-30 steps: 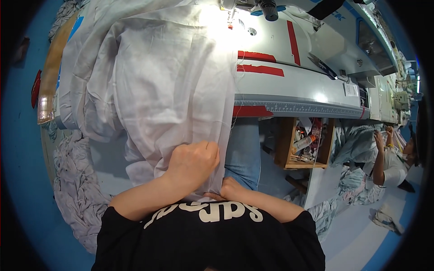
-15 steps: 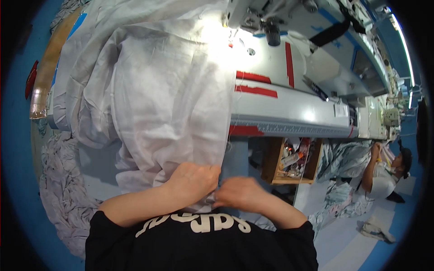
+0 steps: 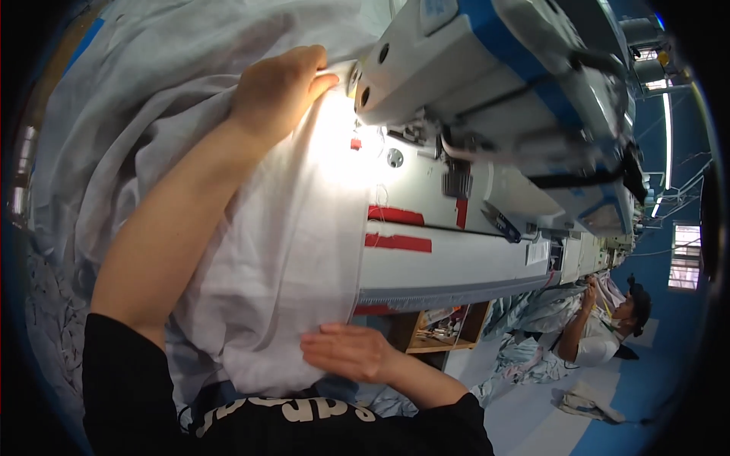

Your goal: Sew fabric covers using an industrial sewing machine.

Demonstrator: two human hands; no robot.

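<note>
- The white cloth [image 3: 281, 251] lies over the sewing machine table [image 3: 456, 266], its far edge under the bright lamp beside the sewing machine [image 3: 487, 83]
- Left hand [image 3: 277, 87] pinches the far edge at the needle end, fingers curled on it
- Right hand [image 3: 350, 351] rests flat on the near edge, fingers loose
- Cloth looks lined up; no seam visible, so the stitching seems yet to do

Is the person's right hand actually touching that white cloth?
Touching. The head view shows the right hand lying flat on the white cloth's lower edge, fingers pressed on it with no gap.
</note>
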